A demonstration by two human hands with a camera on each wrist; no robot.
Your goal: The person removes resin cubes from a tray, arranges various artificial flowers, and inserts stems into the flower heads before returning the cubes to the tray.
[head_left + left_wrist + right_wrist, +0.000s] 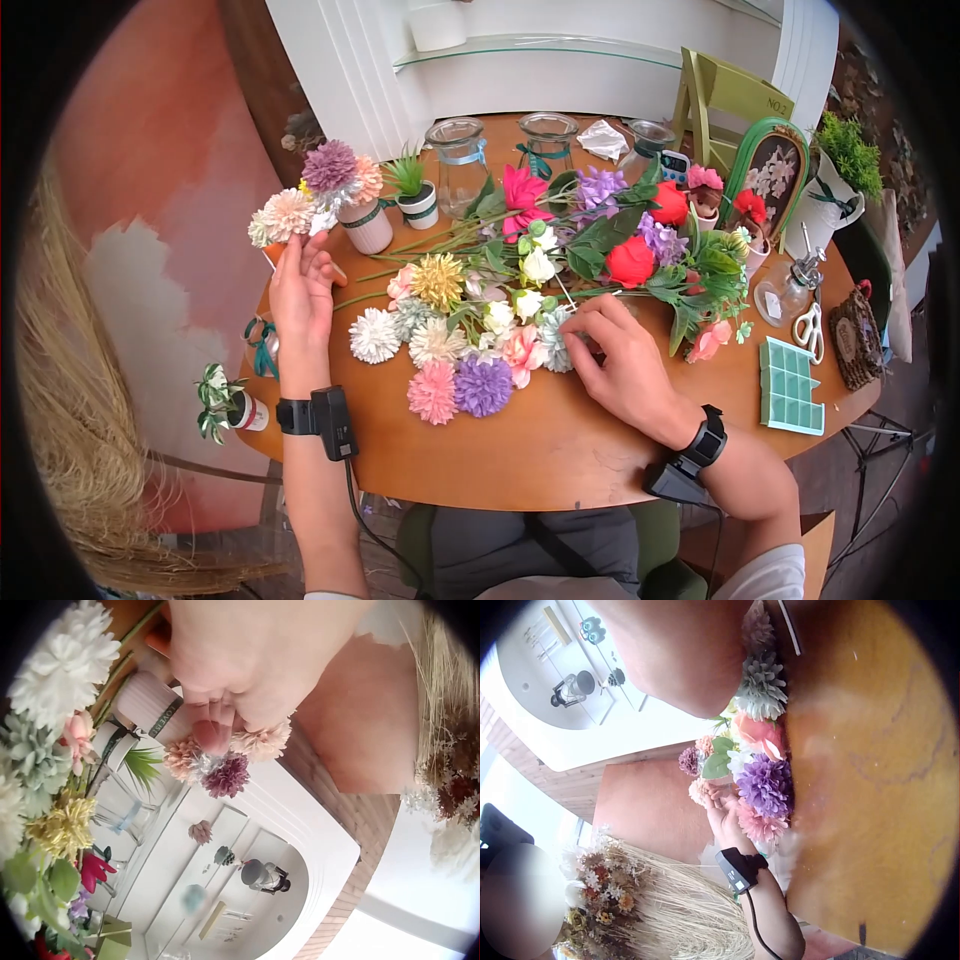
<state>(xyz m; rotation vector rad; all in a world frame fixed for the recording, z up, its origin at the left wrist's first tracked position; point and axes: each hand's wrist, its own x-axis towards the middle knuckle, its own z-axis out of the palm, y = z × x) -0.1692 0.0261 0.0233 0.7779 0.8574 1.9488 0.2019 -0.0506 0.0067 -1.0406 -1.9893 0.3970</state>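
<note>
Flowers point(483, 386) lie on a brown table point(540, 460) by a white shelf point(345, 85). The left hand point(303, 292) is loose near a pot point(367, 233); the right hand point(625, 370) bends at the flowers, its hold too hidden to tell.

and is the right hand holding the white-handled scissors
No, the white-handled scissors lie on the table beside the green tray, apart from the right hand.

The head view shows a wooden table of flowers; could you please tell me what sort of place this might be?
Probably a flower-craft studio or shop corner, though a home is possible: many flowers lie spread out, glass jars stand beyond them, and a white shelf unit rises behind.
</note>
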